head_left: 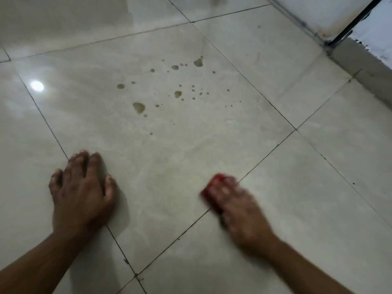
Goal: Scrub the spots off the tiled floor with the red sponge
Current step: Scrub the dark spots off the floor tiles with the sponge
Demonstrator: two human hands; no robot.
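Observation:
Several brownish spots (pixel 139 107) of different sizes are scattered over the far half of the large cream floor tile (pixel 161 158) in front of me. My right hand (pixel 235 205) lies blurred on the near right edge of that tile and holds the red sponge (pixel 215 183) against the floor; only the sponge's front edge shows past my fingers. My left hand (pixel 81 188) rests flat on the tile's near left corner, fingers spread, holding nothing. Both hands are well short of the spots.
Dark grout lines (pixel 267 154) cross the glossy floor. A white wall with a dirty base and a dark vertical strip (pixel 352 24) stands at the far right, with a grey ledge (pixel 360 62) below it. A lamp's reflection (pixel 37 85) shines at the left.

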